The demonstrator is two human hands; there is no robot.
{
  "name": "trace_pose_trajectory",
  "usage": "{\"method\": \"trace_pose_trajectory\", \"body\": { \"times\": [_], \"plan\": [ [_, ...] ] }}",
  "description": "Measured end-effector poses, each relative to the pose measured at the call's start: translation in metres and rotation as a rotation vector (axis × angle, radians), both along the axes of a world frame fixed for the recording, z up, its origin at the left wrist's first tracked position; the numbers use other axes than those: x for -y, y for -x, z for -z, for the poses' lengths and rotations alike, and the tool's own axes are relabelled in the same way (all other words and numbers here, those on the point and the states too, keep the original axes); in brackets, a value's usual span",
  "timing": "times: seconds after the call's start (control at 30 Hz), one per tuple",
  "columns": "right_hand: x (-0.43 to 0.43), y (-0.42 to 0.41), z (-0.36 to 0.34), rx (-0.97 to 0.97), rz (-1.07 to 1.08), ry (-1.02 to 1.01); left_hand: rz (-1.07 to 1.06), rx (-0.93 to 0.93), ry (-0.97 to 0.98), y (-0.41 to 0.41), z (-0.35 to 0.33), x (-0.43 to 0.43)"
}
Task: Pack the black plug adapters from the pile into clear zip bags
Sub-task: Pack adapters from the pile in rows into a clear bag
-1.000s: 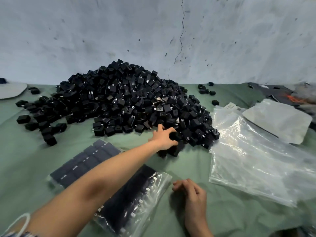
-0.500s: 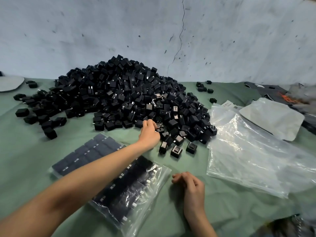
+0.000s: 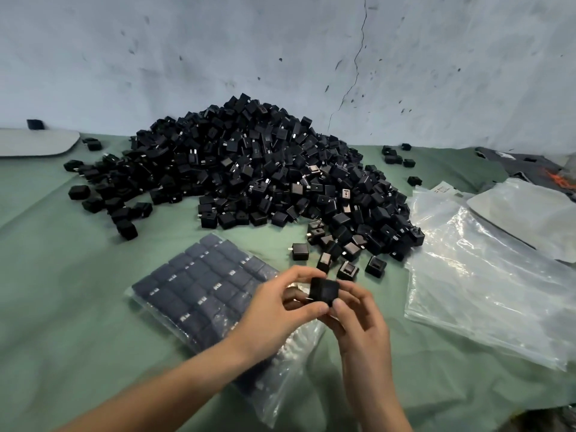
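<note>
A big pile of black plug adapters (image 3: pixel 249 169) lies against the wall on the green cloth. One black adapter (image 3: pixel 324 291) is held in front of me, above a clear zip bag (image 3: pixel 199 294) packed with rows of adapters. My left hand (image 3: pixel 280 310) pinches the adapter from the left with thumb and fingers. My right hand (image 3: pixel 358 319) holds its right side with curled fingers. Several loose adapters (image 3: pixel 346 269) lie just beyond my hands at the pile's near edge.
A stack of empty clear bags (image 3: pixel 486 282) lies to the right, with a grey pouch (image 3: pixel 530 213) behind it. A flat grey object (image 3: pixel 34 145) sits at the far left. Stray adapters (image 3: pixel 399 159) dot the cloth by the wall (image 3: pixel 280 51).
My left hand drew back from the pile's edge with one adapter. My right hand lifted off the cloth and met it, so both hands hold the adapter over the packed bag.
</note>
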State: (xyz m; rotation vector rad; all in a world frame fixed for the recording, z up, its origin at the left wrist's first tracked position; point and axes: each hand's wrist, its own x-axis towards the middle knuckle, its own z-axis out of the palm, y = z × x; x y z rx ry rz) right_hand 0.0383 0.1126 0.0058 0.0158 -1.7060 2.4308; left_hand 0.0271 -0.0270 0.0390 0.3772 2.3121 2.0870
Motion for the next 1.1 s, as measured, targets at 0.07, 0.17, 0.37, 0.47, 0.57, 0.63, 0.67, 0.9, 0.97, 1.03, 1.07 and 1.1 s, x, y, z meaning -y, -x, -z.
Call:
{"method": "trace_pose_trajectory", "body": {
  "times": [0.07,0.17,0.37,0.47,0.57,0.63,0.67,0.9,0.97,1.03,1.07,1.1],
  "plan": [
    [0.004,-0.003,-0.003,0.013,-0.026,-0.008,-0.012,0.014,-0.01,-0.006,0.0,0.009],
    [0.007,-0.005,-0.007,0.024,-0.059,0.001,0.003,0.034,-0.069,-0.01,0.003,0.021],
    [0.014,-0.012,-0.012,0.003,0.045,-0.085,-0.084,0.036,-0.162,-0.019,0.018,0.017],
    [0.012,-0.021,-0.014,-0.001,0.044,-0.078,-0.131,0.062,-0.209,-0.019,0.024,0.012],
    [0.011,-0.029,-0.017,-0.001,-0.005,-0.146,-0.115,0.01,-0.123,-0.017,0.026,0.005],
    [0.011,-0.033,-0.02,-0.023,-0.056,-0.2,-0.115,-0.045,-0.054,-0.017,0.026,-0.001],
    [0.011,-0.035,-0.02,-0.031,-0.081,-0.222,-0.13,-0.081,-0.005,-0.017,0.027,-0.004],
    [0.003,-0.035,-0.013,0.013,-0.101,-0.503,-0.119,-0.205,0.316,-0.022,0.034,-0.008],
    [-0.01,-0.03,-0.009,0.031,-0.032,-0.581,-0.142,-0.295,0.601,-0.026,0.038,-0.004],
    [-0.025,-0.024,-0.004,0.053,0.014,-0.697,-0.227,-0.433,0.982,-0.027,0.041,-0.002],
    [-0.031,-0.022,-0.001,0.065,0.019,-0.75,-0.209,-0.415,1.129,-0.028,0.041,-0.003],
    [-0.035,-0.021,0.002,0.076,0.012,-0.787,-0.166,-0.37,1.234,-0.028,0.042,-0.003]
  ]
}}
